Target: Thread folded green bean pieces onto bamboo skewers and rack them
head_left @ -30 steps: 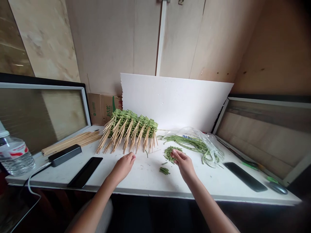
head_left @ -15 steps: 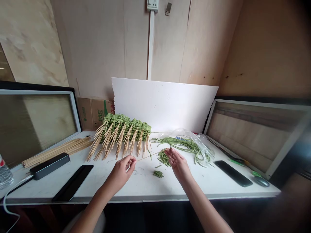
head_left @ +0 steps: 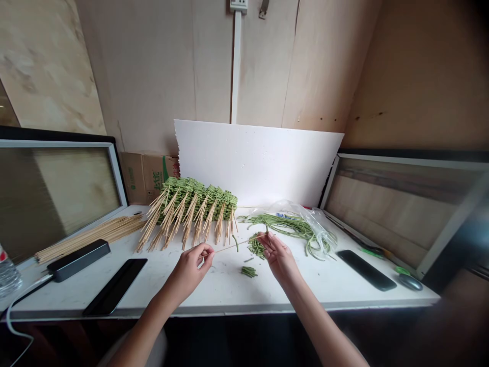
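Observation:
My left hand is closed around the lower end of a thin bamboo skewer, which slants up to the right. A short green bean piece crosses the skewer partway along and looks threaded on it. At the skewer's far end, my right hand pinches another green bean piece upright between thumb and fingers. Behind that hand lies a heap of cut bean pieces, partly hidden by it. A smaller cluster of cut pieces sits on the white table between my wrists.
Stacked bean skewers stand at the back left, sticks toward me. Loose bamboo skewers lie farther left, near a black box and a phone. Long beans in a plastic bag and a dark phone lie right.
The bean piece in my right hand sits slightly farther left and more upright, and the skewer tip now shows just past it. My left hand is almost still.

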Motion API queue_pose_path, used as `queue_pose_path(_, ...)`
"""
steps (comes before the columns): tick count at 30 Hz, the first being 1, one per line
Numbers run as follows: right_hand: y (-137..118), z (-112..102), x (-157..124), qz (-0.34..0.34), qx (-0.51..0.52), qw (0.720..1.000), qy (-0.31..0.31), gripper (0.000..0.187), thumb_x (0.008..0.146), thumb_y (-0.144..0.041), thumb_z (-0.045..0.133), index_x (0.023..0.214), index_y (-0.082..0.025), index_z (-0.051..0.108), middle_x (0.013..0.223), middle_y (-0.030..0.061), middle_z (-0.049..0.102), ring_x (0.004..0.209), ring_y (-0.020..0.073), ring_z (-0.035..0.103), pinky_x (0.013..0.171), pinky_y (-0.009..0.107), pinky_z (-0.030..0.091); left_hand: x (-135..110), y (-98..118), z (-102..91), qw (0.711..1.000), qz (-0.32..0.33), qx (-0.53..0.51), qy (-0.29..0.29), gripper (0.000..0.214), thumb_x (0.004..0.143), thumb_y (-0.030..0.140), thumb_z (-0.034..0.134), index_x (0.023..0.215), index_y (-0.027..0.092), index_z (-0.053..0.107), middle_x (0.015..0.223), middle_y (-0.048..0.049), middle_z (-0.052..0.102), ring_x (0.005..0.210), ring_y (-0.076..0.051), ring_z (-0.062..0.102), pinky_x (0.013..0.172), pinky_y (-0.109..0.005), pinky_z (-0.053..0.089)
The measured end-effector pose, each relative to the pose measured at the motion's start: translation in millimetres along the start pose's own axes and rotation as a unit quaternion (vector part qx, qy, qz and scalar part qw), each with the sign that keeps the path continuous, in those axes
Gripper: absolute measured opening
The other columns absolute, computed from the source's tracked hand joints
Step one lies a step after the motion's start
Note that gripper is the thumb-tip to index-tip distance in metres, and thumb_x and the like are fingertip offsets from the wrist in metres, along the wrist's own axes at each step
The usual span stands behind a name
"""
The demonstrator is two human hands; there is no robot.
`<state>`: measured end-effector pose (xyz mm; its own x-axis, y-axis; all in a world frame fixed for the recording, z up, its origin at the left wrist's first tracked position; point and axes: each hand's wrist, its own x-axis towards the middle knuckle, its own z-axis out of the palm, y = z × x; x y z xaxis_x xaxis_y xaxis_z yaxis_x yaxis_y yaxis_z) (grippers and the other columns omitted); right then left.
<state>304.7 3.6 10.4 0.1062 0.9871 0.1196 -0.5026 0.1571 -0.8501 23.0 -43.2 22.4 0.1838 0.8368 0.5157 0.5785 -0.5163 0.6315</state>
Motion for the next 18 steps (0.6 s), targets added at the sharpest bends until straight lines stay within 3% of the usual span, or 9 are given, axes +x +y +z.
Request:
queue_pose_path(5,1,1,-2,-0.016,-0.014,1.000,0.013,0.032,0.076,-0.047,0.087,0.095,-0.023,0.080,0.109,0.0092,0.081,0.112,0.0310,0.073,0.064,0.030,0.057,0,0,1.6,1.000,0.003,0.000,0.001,0.019,0.099,0.035,0.052,0.094,0.021,0.064,0.083,-0.0038,0.071,0.075,-0.018,0.066,0.068,-0.026,0.050)
queue_pose_path(12,0,8,-11,-0.066,-0.075,0.993,0.055,0.038,0.077,-0.053,0.083,0.094,-0.020,0.080,0.113,0.0147,0.079,0.118,0.0371,0.069,0.070,0.034,0.053,-2,2,2.2,1.000,0.016,0.007,0.013,0.020,0.100,0.034,0.050,0.095,0.021,0.064,0.088,-0.0048,0.072,0.075,-0.018,0.065,0.070,-0.027,0.050)
queue_pose_path(18,0,15,-17,-0.080,-0.088,0.989,0.083,0.035,0.078,-0.055,0.081,0.093,-0.023,0.080,0.109,0.0133,0.080,0.114,0.0356,0.071,0.070,0.035,0.053,-3,6,4.9,0.999,0.028,0.021,0.013,0.018,0.102,0.033,0.048,0.096,0.022,0.062,0.087,-0.0038,0.070,0.076,-0.018,0.066,0.070,-0.026,0.049)
